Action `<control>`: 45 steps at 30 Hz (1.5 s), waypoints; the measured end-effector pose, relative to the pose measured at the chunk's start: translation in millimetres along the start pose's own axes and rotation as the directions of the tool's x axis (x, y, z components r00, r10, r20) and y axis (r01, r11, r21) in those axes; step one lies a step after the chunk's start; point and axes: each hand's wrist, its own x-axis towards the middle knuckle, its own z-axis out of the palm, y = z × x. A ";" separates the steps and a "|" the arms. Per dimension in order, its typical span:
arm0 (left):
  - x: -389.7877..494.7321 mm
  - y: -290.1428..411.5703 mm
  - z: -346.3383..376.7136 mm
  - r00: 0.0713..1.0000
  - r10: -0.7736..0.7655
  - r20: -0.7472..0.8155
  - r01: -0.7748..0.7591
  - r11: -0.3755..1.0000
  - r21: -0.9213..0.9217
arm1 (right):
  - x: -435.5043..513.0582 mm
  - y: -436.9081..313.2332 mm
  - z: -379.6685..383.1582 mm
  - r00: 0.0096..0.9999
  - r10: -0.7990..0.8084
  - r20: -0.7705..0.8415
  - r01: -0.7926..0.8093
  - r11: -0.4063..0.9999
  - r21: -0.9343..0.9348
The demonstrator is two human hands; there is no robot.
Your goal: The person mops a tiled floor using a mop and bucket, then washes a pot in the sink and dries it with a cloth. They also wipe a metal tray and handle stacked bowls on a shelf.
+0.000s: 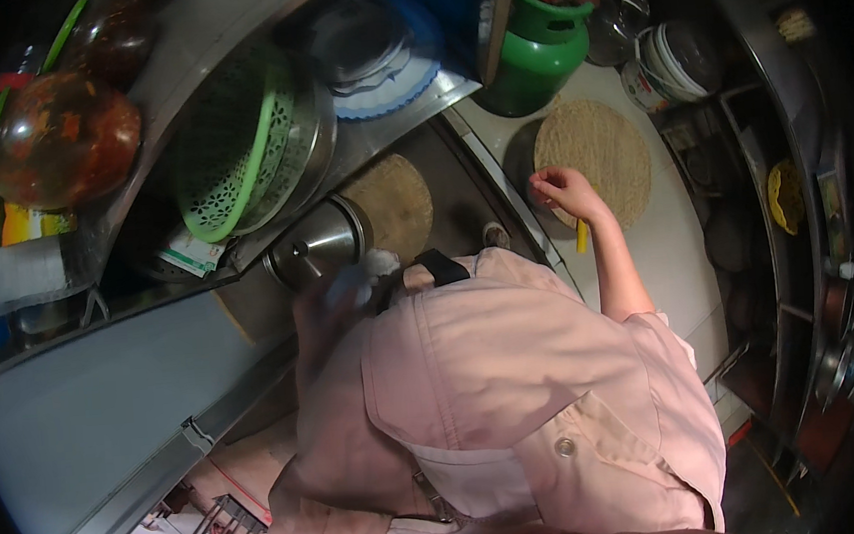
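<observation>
My left hand (335, 289) is in shadow at my left side, blurred by motion. It seems to grip a pale cloth (378, 262), partly smeared bluish. Just beyond it stands a stainless steel pot with a lid (313, 249), and a round tan board (396, 205) lies beside the pot. My right hand (564, 192) is held out over the edge of a larger round, tan, coarse-textured board or stool top (599, 155). Its fingers are loosely curled, with nothing visible in them. Below that wrist a short yellow strip (582, 237) shows, partly covered by my arm.
To the left, a metal shelf holds a green-rimmed colander (239, 176), stacked plates (382, 82) and a glossy brown jar (63, 141). Ahead stand a green gas cylinder (542, 54) and white buckets (667, 67). Dark shelving (763, 240) lines the right side.
</observation>
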 end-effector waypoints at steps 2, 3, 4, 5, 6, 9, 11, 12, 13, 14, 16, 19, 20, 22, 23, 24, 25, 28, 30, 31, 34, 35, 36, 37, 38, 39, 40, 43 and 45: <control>-6.5 1.5 1.3 0.999 -0.020 -0.047 0.019 0.999 -0.031 | 14.8 -26.1 1.5 0.999 -0.043 0.033 0.043 0.999 0.012; -10.3 1.9 1.9 0.997 -0.007 -0.072 0.005 1.000 -0.029 | 22.5 -39.8 2.6 0.996 -0.065 0.062 0.064 0.998 0.018; -14.2 2.0 2.3 0.995 0.005 -0.099 -0.007 1.000 -0.027 | 29.5 -53.2 4.3 0.992 -0.083 0.090 0.082 0.996 0.021; -18.0 2.0 2.8 0.994 -0.015 -0.111 0.007 0.997 -0.072 | 36.1 -66.7 6.0 0.987 -0.113 0.112 0.113 0.994 0.012; -21.5 1.8 3.2 0.992 -0.035 -0.125 0.020 0.993 -0.118 | 42.6 -80.3 7.7 0.981 -0.141 0.132 0.142 0.990 0.000; -31.6 -0.1 4.9 0.984 -0.054 -0.172 0.032 0.991 -0.128 | 56.0 -115.7 15.1 0.963 -0.206 0.174 0.211 0.977 -0.011; -36.7 -3.4 7.5 0.974 -0.076 -0.211 0.050 0.991 -0.126 | 62.4 -135.2 18.7 0.932 -0.273 0.239 0.279 0.960 0.012; -39.3 -5.8 9.3 0.968 -0.103 -0.231 0.071 0.987 -0.143 | 64.3 -143.2 20.0 0.919 -0.287 0.270 0.293 0.956 0.019; -41.3 -8.4 11.3 0.960 -0.127 -0.251 0.087 0.983 -0.161 | 65.5 -150.5 21.6 0.923 -0.272 0.271 0.281 0.960 0.007; -43.0 -11.5 12.7 0.958 -0.111 -0.263 0.073 0.986 -0.150 | 65.4 -157.2 23.6 0.915 -0.285 0.287 0.294 0.956 0.012; -45.2 -17.5 15.9 0.954 -0.077 -0.289 0.042 0.991 -0.128 | 62.0 -172.5 25.8 0.915 -0.270 0.300 0.285 0.958 -0.007; -46.7 -22.9 20.5 0.950 -0.087 -0.300 0.015 0.972 -0.234 | 46.2 -205.5 23.8 0.903 -0.248 0.350 0.267 0.964 -0.005; -47.5 -23.0 22.7 0.946 -0.100 -0.307 0.017 0.965 -0.261 | 38.4 -221.2 20.1 0.845 -0.353 0.403 0.338 0.935 0.110; -48.6 -21.1 26.3 0.939 -0.105 -0.329 -0.015 0.939 -0.342 | 19.4 -256.1 9.1 0.778 -0.454 0.434 0.374 0.890 0.262; -49.5 -19.3 28.4 0.936 -0.101 -0.336 -0.034 0.926 -0.375 | 12.7 -276.7 4.1 0.747 -0.506 0.431 0.406 0.861 0.307; -49.9 -17.5 28.9 0.942 -0.081 -0.324 -0.061 0.912 -0.406 | 5.5 -296.2 0.0 0.699 -0.592 0.402 0.456 0.801 0.388; -50.3 -15.7 30.1 0.941 -0.087 -0.326 -0.052 0.917 -0.395 | -0.7 -315.2 -3.4 0.637 -0.677 0.369 0.498 0.727 0.474; -52.0 -13.2 32.9 0.927 -0.053 -0.371 -0.073 0.945 -0.319 | -7.3 -363.9 -1.5 0.551 -0.833 0.037 0.818 0.549 0.171; -53.3 -14.5 34.7 0.926 -0.070 -0.372 -0.065 0.938 -0.340 | -0.8 -391.0 4.7 0.224 -0.973 -0.048 0.908 0.226 -0.353; -53.7 -16.1 34.8 0.924 -0.078 -0.374 -0.061 0.937 -0.345 | 5.8 -404.0 7.5 -0.011 -1.000 0.024 0.795 -0.023 -0.607; -58.1 -21.1 36.8 0.911 -0.077 -0.406 -0.082 0.930 -0.359 | 33.3 -434.8 17.0 0.073 -0.997 -0.005 0.528 0.043 -0.848; -59.6 -22.8 36.8 0.904 -0.076 -0.420 -0.078 0.938 -0.337 | 43.1 -441.0 19.9 0.210 -0.978 -0.013 0.526 0.124 -0.842; -61.7 -24.4 37.2 0.902 -0.075 -0.425 -0.087 0.933 -0.350 | 52.2 -446.4 21.6 0.277 -0.961 0.007 0.511 0.141 -0.848; -64.1 -25.7 37.5 0.898 -0.083 -0.431 -0.088 0.928 -0.362 | 60.3 -450.1 23.3 0.332 -0.943 0.017 0.487 0.156 -0.859; -66.2 -27.0 37.8 0.890 -0.086 -0.447 -0.096 0.924 -0.369 | 67.2 -452.4 25.4 0.339 -0.941 0.004 0.475 0.168 -0.864; -68.0 -28.1 38.3 0.889 -0.091 -0.448 -0.103 0.915 -0.390 | 72.2 -453.7 26.4 0.334 -0.942 -0.018 0.457 0.178 -0.872; -69.8 -29.0 39.1 0.884 -0.094 -0.457 -0.115 0.906 -0.408 | 75.1 -453.7 27.1 0.352 -0.935 -0.043 0.425 0.201 -0.882; -75.2 -31.0 40.6 0.874 -0.125 -0.470 -0.094 0.905 -0.415 | 73.3 -449.2 29.0 0.286 -0.955 -0.074 0.438 0.199 -0.876; -78.5 -31.5 40.6 0.869 -0.131 -0.476 -0.083 0.911 -0.404 | 65.6 -443.9 31.1 0.280 -0.953 -0.113 0.440 0.232 -0.868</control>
